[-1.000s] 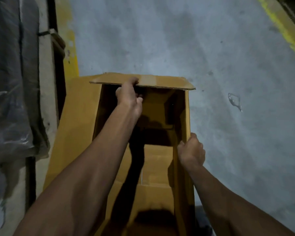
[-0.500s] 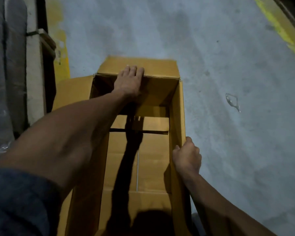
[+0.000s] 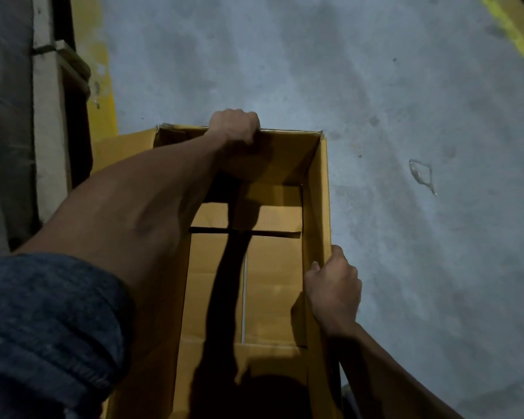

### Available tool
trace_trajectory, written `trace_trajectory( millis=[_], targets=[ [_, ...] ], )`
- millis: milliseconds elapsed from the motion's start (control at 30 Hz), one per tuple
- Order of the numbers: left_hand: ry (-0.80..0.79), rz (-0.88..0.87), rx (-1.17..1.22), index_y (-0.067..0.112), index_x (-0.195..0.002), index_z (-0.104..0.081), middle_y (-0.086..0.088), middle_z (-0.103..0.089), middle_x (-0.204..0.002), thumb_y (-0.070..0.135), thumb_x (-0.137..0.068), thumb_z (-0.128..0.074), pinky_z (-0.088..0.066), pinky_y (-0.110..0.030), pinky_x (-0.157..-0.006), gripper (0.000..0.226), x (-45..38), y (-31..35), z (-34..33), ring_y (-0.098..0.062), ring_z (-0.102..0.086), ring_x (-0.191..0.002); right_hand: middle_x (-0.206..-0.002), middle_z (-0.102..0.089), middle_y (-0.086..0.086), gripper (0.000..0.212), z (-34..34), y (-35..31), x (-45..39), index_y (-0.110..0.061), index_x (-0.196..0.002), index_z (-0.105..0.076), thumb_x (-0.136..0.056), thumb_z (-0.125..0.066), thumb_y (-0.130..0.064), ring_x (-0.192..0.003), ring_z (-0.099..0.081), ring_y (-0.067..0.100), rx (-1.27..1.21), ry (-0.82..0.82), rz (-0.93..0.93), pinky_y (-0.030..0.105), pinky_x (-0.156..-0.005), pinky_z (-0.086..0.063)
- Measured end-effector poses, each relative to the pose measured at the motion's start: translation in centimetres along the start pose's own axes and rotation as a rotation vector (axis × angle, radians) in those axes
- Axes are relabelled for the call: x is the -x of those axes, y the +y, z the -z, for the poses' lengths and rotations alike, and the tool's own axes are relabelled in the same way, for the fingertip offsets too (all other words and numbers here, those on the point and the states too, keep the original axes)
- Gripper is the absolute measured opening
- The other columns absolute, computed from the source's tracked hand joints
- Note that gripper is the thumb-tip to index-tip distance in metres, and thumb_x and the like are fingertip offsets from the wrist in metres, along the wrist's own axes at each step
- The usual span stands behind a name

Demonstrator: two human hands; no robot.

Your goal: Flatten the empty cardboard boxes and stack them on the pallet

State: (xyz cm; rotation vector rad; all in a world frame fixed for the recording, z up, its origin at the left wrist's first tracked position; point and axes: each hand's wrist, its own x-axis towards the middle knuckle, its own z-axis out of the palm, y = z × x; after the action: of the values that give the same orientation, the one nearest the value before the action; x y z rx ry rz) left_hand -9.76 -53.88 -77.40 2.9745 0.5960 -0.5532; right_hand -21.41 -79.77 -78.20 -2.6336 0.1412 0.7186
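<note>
An open brown cardboard box (image 3: 273, 285) stands upright on the concrete floor below me, empty, its bottom flaps visible inside. My left hand (image 3: 235, 127) reaches across the box and grips the top edge of its far wall, fingers curled over the rim. The far flap is folded down out of sight behind that wall. My right hand (image 3: 335, 291) grips the top edge of the right wall, thumb inside. The left flap lies spread outward beside my forearm.
Grey concrete floor (image 3: 285, 71) stretches ahead and to the right, with a scrap of clear plastic (image 3: 421, 175) lying on it. A yellow line (image 3: 518, 34) runs at the top right. Wrapped goods and a wooden pallet edge (image 3: 55, 116) stand along the left.
My left hand pushed the far flap outward and down, then curled over the far wall's rim. My right hand kept its hold on the right wall.
</note>
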Motion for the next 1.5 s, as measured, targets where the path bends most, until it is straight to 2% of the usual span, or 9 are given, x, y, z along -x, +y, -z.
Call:
trace_trajectory(
  millis=[133,300,433,567,800,933,1100,1233,1500],
  targets=[
    [0.053,-0.047,-0.014,0.011,-0.130,-0.052,-0.015,-0.061,-0.124,0.024,-0.095,-0.063,-0.045,-0.041,-0.091,0.039,1.0,-0.1,-0.3,-0.033,-0.058,-0.112,-0.120,-0.065,0.010,0.041,0.2,-0.1,0.4,-0.008,-0.142,-0.047,-0.103,-0.054,-0.019,-0.105,-0.064,0.028,0.011,0.008,0.009,0.027,-0.072,-0.040],
    [0.115,-0.140,0.005,0.014,-0.153,-0.025,-0.012,-0.031,-0.157,0.026,-0.090,-0.070,-0.022,-0.043,-0.120,0.079,5.7,-2.2,-0.9,-0.031,-0.028,-0.145,-0.120,-0.065,0.012,0.038,0.4,-0.2,0.4,-0.009,-0.138,-0.049,-0.102,-0.056,-0.020,-0.105,-0.063,0.029,0.045,0.002,0.006,0.029,-0.071,-0.040],
    [0.135,-0.010,0.025,0.014,-0.157,-0.016,-0.009,-0.015,-0.165,0.034,-0.096,-0.060,-0.013,-0.043,-0.123,0.078,12.3,-5.4,-2.4,-0.028,-0.010,-0.152,-0.117,-0.064,0.014,0.037,0.3,-0.2,0.5,-0.008,-0.135,-0.050,-0.101,-0.056,-0.019,-0.104,-0.063,0.032,0.056,0.005,-0.010,0.033,-0.071,-0.043],
    [0.047,0.183,0.164,0.012,-0.158,-0.012,-0.010,-0.006,-0.166,0.035,-0.097,-0.056,-0.023,-0.049,-0.120,0.079,20.4,-8.0,-6.1,-0.031,-0.010,-0.151,-0.119,-0.063,0.017,0.036,1.1,-0.1,0.8,-0.006,-0.133,-0.047,-0.100,-0.058,-0.018,-0.106,-0.062,0.034,0.054,-0.019,0.015,0.034,-0.072,-0.044],
    [-0.084,0.463,0.519,0.006,-0.154,-0.013,-0.016,-0.023,-0.158,0.025,-0.094,-0.062,-0.030,-0.048,-0.118,0.080,28.6,-8.7,-11.2,-0.035,-0.028,-0.144,-0.136,-0.051,0.014,0.060,2.8,2.1,3.7,-0.013,-0.144,-0.034,-0.095,-0.067,-0.026,-0.120,-0.055,0.035,0.038,-0.142,0.022,0.047,-0.091,-0.049],
    [-0.168,0.659,0.789,0.018,-0.148,-0.025,-0.015,-0.054,-0.134,0.023,-0.091,-0.068,-0.052,-0.046,-0.091,0.071,31.0,-8.2,-13.0,-0.040,-0.058,-0.115,-0.104,-0.053,0.007,0.053,1.3,4.9,6.4,-0.015,-0.137,-0.037,-0.094,-0.067,-0.022,-0.092,-0.056,0.026,0.007,-0.164,-0.073,0.039,-0.074,-0.048],
    [-0.164,0.610,0.803,0.013,-0.135,-0.051,-0.016,-0.065,-0.124,0.013,-0.094,-0.061,-0.054,-0.047,-0.093,0.042,30.7,-8.4,-13.3,-0.040,-0.063,-0.107,-0.125,-0.062,0.016,0.043,0.7,4.9,6.0,-0.011,-0.140,-0.047,-0.098,-0.057,-0.010,-0.108,-0.062,0.034,-0.024,-0.181,-0.064,0.041,-0.085,-0.052],
    [-0.133,0.619,0.875,0.011,-0.133,-0.057,-0.018,-0.067,-0.120,0.005,-0.094,-0.056,-0.054,-0.050,-0.093,0.039,30.1,-8.6,-12.1,-0.040,-0.064,-0.104,-0.129,-0.060,0.018,0.042,1.8,3.9,5.6,-0.006,-0.141,-0.049,-0.099,-0.056,-0.006,-0.116,-0.059,0.036,0.013,-0.146,-0.006,0.043,-0.095,-0.051],
    [-0.047,0.593,0.931,0.006,-0.130,-0.058,-0.019,-0.067,-0.115,0.006,-0.095,-0.057,-0.054,-0.051,-0.094,0.035,30.1,-9.8,-7.4,-0.040,-0.064,-0.103,-0.113,-0.065,0.017,0.028,6.7,0.9,5.9,-0.007,-0.126,-0.058,-0.098,-0.057,-0.011,-0.099,-0.062,0.035,0.036,-0.061,0.132,0.039,-0.082,-0.049]
  ],
)
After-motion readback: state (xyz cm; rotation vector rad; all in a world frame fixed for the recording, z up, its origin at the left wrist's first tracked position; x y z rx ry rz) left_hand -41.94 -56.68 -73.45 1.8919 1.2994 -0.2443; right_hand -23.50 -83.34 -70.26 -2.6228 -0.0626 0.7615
